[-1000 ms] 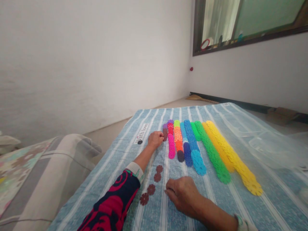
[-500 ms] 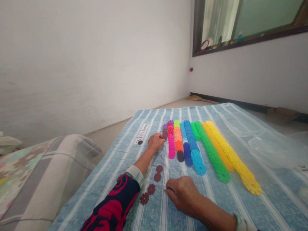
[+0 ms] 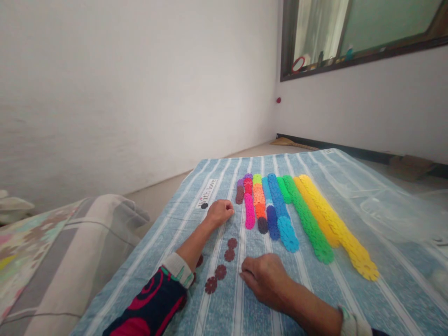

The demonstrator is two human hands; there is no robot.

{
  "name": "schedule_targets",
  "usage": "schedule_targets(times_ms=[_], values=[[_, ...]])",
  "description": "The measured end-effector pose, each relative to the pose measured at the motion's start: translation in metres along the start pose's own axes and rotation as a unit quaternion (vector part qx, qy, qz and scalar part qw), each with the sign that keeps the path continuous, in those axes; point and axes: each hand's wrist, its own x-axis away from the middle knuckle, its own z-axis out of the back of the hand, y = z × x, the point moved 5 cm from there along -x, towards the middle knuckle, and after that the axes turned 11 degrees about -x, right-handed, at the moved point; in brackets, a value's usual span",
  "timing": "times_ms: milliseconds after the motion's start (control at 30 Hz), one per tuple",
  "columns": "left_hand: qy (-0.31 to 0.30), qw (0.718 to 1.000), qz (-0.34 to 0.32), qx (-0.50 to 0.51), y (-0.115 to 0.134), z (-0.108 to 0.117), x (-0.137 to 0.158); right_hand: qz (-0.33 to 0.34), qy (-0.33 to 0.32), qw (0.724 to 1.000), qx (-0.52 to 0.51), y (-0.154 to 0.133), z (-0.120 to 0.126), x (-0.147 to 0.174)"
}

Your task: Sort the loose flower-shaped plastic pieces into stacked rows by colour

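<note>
My left hand hovers over the cloth with its fingers curled and nothing visible in them, just below a short overlapping row of brown snowflake discs. My right hand is closed near the front, thumb against the fingers; what it may hold is hidden. Between my forearms lie several loose brown discs, and others are partly covered by my left sleeve. Beyond my hands run overlapping rows of pink, orange, dark blue, light blue, green and yellow discs.
A striped blue cloth covers the table. One black disc lies by the "With love" print. Clear plastic bags spread along the right side. A grey-striped fabric cover is at the left, and a white wall stands behind.
My left hand has drawn back from the brown row toward me and to the left, uncovering the row's lower end. My right hand has stayed nearly still.
</note>
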Motion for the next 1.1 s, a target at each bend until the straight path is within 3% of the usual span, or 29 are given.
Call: schedule_targets(times_ms=[133, 267, 500, 667, 833, 1000, 1100], values=[[-0.103, 0.991, -0.068, 0.043, -0.001, -0.001, 0.028, -0.001, -0.001, 1.000, 0.002, 0.000, 0.000, 0.000], [-0.169, 0.980, -0.082, 0.071, 0.002, -0.002, 0.054, -0.003, 0.000, 1.000, 0.003, 0.000, 0.000, 0.000], [-0.189, 0.977, -0.071, 0.064, 0.015, -0.006, 0.075, -0.005, 0.000, 1.000, 0.002, -0.002, 0.002, 0.002], [-0.200, 0.963, -0.084, 0.162, 0.009, -0.011, 0.064, -0.008, -0.004, 1.000, 0.007, -0.001, 0.002, 0.002], [-0.115, 0.968, -0.070, 0.212, -0.003, -0.008, 0.029, -0.007, -0.002, 1.000, 0.004, -0.001, 0.001, 0.001], [0.021, 0.986, -0.034, 0.163, -0.007, -0.003, -0.017, -0.011, -0.011, 1.000, 0.006, 0.000, -0.002, 0.000], [0.062, 0.990, -0.015, 0.128, -0.004, 0.000, -0.037, -0.012, -0.014, 1.000, 0.006, 0.001, -0.003, 0.000]])
